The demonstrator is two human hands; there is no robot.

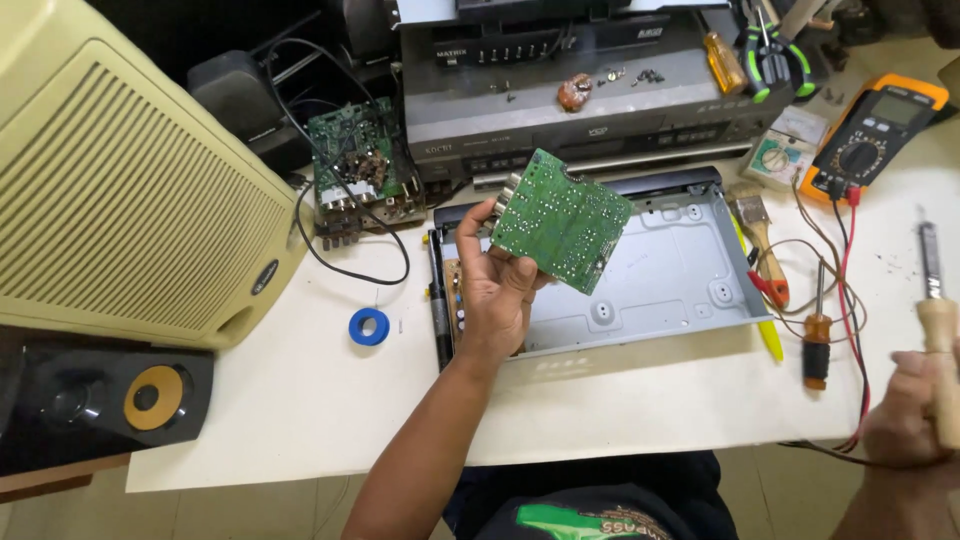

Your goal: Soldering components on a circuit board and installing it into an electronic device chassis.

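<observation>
My left hand [497, 290] holds a green circuit board [560, 220] by its left edge, solder side facing me, lifted above an open grey metal chassis [660, 285]. At the lower right, my right hand [910, 415] grips the wooden handle of a soldering iron [935, 320], its metal tip pointing up and away over the white table [300, 400].
A cream speaker grille [120, 190] and a black speaker [100, 395] stand at left. Another green board [358, 160], a blue tape roll [368, 326], a paintbrush [758, 225], a screwdriver [817, 335], an orange multimeter [875, 130] and stacked players [560, 100] surround the chassis.
</observation>
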